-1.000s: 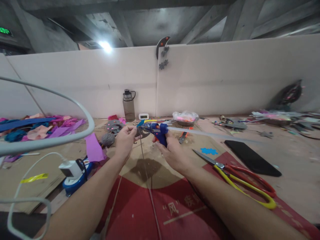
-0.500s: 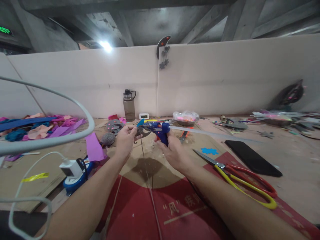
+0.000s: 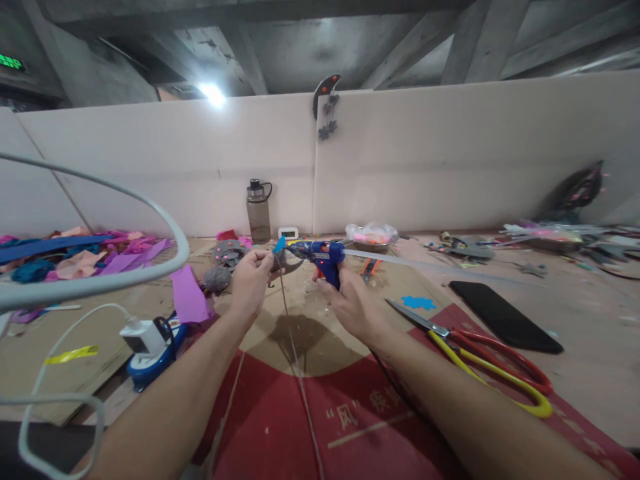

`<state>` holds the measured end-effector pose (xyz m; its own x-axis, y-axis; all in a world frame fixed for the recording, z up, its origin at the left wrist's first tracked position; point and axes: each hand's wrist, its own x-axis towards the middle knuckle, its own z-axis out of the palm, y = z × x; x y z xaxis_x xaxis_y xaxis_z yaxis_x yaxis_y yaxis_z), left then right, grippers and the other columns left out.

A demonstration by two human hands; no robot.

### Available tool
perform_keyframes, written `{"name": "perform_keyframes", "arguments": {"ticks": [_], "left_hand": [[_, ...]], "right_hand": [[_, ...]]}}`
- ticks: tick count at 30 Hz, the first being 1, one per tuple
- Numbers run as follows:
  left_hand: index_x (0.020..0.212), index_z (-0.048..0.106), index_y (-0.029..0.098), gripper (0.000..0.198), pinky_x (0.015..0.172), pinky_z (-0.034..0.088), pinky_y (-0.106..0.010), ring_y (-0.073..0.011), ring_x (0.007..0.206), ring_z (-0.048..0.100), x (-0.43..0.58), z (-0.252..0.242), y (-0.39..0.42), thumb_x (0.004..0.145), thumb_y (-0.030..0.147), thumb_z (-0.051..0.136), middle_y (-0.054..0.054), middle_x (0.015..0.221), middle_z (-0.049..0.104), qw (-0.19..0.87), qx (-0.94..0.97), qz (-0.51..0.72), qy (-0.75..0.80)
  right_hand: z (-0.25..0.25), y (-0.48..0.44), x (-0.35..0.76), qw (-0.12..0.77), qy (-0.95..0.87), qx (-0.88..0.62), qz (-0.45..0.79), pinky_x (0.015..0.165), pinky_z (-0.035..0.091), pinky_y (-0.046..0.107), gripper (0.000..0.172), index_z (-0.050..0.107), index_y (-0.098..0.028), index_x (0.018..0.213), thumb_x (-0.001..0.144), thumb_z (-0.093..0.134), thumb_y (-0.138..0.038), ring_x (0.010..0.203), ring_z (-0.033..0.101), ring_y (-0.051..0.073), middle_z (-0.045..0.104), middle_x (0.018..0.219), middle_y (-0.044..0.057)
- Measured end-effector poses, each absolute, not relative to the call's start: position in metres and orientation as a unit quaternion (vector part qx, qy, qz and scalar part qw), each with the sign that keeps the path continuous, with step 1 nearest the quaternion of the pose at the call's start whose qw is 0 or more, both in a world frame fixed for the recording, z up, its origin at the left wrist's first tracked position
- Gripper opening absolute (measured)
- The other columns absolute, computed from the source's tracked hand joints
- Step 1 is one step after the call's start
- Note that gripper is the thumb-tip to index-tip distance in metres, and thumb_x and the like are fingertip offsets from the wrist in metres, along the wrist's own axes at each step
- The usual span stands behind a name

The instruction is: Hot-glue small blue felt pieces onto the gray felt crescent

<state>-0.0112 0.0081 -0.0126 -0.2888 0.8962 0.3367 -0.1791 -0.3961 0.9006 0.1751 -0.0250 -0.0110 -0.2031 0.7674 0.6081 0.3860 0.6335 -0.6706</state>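
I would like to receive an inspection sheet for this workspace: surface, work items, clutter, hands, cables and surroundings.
Surface: red-and-tan cardboard with printed characters.
Job's things: glue gun with clear glue stick, blue piece, gray curved piece, gray thread.
Clutter: scissors, dark phone, blue cutout at right; coloured scraps at left.
Hands: left hand pinches the blue piece; right hand grips the glue gun.
Cables: black cord, right of centre; thick pale cable, left.
Surroundings: white partition behind, bottle standing before it.
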Motion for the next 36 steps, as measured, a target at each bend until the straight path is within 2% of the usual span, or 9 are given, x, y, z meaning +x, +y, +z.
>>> {"name": "perform_keyframes", "arguments": {"ticks": [7,10,14,17,20,23,26,31,36], "left_hand": [[0.071,0.057,0.015,0.022,0.067,0.057,-0.032,-0.0070,0.054,0.050,-0.012,-0.011,0.007,0.067,0.032,0.070,0.004,0.063,0.053,0.387,0.445,0.707,0.390],[0.071,0.056,0.015,0.022,0.068,0.057,-0.032,-0.0067,0.054,0.051,-0.014,-0.011,0.008,0.067,0.032,0.070,0.004,0.063,0.053,0.373,0.442,0.715,0.393],[0.074,0.056,0.015,0.022,0.069,0.057,-0.031,-0.0093,0.060,0.059,-0.017,-0.012,0.009,0.069,0.033,0.068,0.002,0.068,0.060,0.335,0.457,0.719,0.403],[0.075,0.056,0.015,0.022,0.071,0.056,-0.030,-0.0120,0.066,0.063,-0.018,-0.013,0.011,0.070,0.034,0.066,0.000,0.071,0.063,0.304,0.479,0.707,0.422],[0.075,0.056,0.015,0.022,0.070,0.056,-0.030,-0.0110,0.064,0.062,-0.016,-0.014,0.010,0.069,0.034,0.067,0.001,0.070,0.062,0.315,0.478,0.704,0.420],[0.074,0.056,0.015,0.021,0.069,0.057,-0.030,-0.0074,0.057,0.056,-0.010,-0.013,0.006,0.069,0.031,0.067,0.003,0.065,0.058,0.355,0.452,0.713,0.402],[0.072,0.054,0.015,0.020,0.069,0.058,-0.032,-0.0049,0.050,0.050,-0.003,-0.010,0.001,0.068,0.029,0.069,0.007,0.057,0.050,0.414,0.420,0.706,0.393],[0.070,0.052,0.014,0.024,0.068,0.058,-0.034,-0.0071,0.055,0.054,0.005,-0.008,-0.004,0.067,0.029,0.071,0.003,0.063,0.055,0.477,0.415,0.665,0.397],[0.069,0.053,0.014,0.024,0.063,0.058,-0.032,-0.0030,0.045,0.042,0.010,-0.010,-0.006,0.066,0.029,0.072,0.007,0.054,0.047,0.482,0.430,0.648,0.403]], "right_hand": [[-0.014,-0.018,0.177,0.508,-0.722,-0.415,0.219,0.069,0.045,0.032,0.014,0.053,-0.019,0.093,0.083,0.046,-0.025,0.073,0.055,0.019,0.061,0.088,0.006],[-0.018,-0.008,0.179,0.500,-0.672,-0.454,0.304,0.059,0.047,0.030,0.016,0.052,-0.020,0.095,0.079,0.049,-0.023,0.062,0.056,0.016,0.063,0.087,0.005],[-0.027,0.009,0.182,0.391,-0.633,-0.528,0.409,0.053,0.049,0.027,0.009,0.048,-0.018,0.085,0.077,0.048,-0.017,0.053,0.058,0.014,0.060,0.065,0.001],[-0.033,0.017,0.186,0.277,-0.673,-0.597,0.337,0.056,0.049,0.026,0.006,0.052,-0.017,0.084,0.079,0.048,-0.017,0.058,0.062,0.016,0.064,0.065,0.003],[-0.034,0.020,0.194,0.236,-0.700,-0.629,0.242,0.069,0.048,0.034,0.009,0.058,-0.014,0.080,0.079,0.055,-0.022,0.076,0.066,0.025,0.068,0.079,0.014],[-0.029,0.017,0.201,0.245,-0.714,-0.643,0.130,0.085,0.041,0.044,0.018,0.062,-0.010,0.078,0.079,0.058,-0.028,0.102,0.058,0.036,0.063,0.099,0.025],[-0.022,0.011,0.199,0.308,-0.749,-0.586,0.032,0.086,0.040,0.042,0.019,0.063,-0.012,0.082,0.083,0.054,-0.028,0.101,0.055,0.031,0.060,0.100,0.020],[-0.013,-0.006,0.183,0.452,-0.799,-0.381,0.113,0.078,0.042,0.031,0.018,0.061,-0.018,0.097,0.083,0.050,-0.014,0.085,0.052,0.017,0.055,0.092,0.007],[-0.010,-0.017,0.176,0.466,-0.813,-0.316,0.145,0.085,0.039,0.034,0.029,0.061,-0.021,0.103,0.083,0.046,-0.007,0.095,0.048,0.019,0.053,0.097,0.006]]}}
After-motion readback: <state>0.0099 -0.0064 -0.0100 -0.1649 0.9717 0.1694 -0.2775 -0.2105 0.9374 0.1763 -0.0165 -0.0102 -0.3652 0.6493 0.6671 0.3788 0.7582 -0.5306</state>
